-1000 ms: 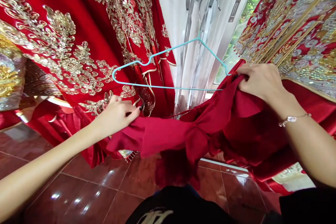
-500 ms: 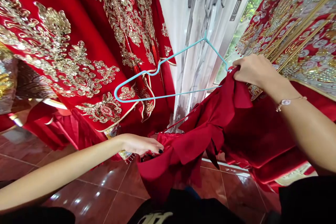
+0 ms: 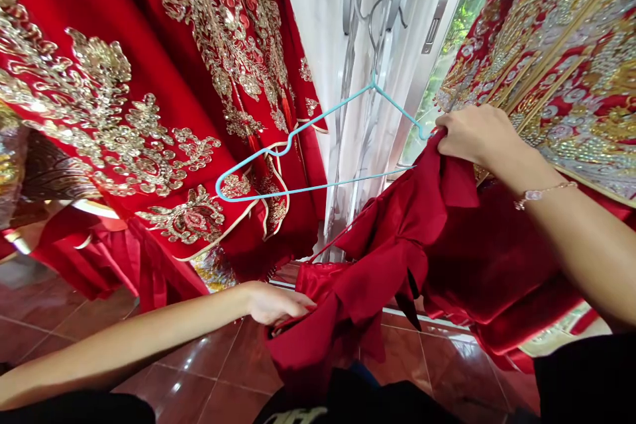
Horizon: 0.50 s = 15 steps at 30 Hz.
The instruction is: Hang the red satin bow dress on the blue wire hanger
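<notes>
You're grasping the dark-red garment [image 3: 366,273] in both grips, left hand [image 3: 278,303] below the blue hanger [image 3: 373,83], right hand [image 3: 474,134] at its covered end, other end sitting bare.

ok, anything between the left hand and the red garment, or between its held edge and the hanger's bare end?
Nothing visible. The left hand grips the red garment directly, and the gap to the bare end of the blue hanger looks open; embroidered clothes hang behind it.
</notes>
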Each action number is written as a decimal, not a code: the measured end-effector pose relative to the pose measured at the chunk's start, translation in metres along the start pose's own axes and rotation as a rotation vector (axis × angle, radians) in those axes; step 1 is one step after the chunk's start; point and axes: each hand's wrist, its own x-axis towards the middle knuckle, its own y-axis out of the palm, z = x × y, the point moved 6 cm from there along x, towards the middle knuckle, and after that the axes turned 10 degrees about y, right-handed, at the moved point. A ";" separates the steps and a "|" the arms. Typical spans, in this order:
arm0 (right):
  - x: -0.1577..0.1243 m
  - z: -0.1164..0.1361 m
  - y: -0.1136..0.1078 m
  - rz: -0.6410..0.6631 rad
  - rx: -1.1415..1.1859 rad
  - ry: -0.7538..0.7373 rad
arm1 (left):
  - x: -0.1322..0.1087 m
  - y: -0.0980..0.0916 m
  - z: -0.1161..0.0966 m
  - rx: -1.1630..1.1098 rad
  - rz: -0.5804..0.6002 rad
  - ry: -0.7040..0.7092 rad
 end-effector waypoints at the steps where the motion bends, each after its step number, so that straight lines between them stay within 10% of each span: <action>1: -0.003 -0.003 0.003 0.002 -0.006 0.005 | -0.002 0.001 -0.003 -0.026 -0.020 -0.016; 7: -0.060 -0.016 0.044 0.162 -0.026 0.032 | -0.019 -0.022 -0.034 0.586 -0.338 0.202; 15: -0.175 -0.022 0.146 0.472 0.416 0.136 | -0.062 -0.039 -0.030 1.372 -1.092 0.357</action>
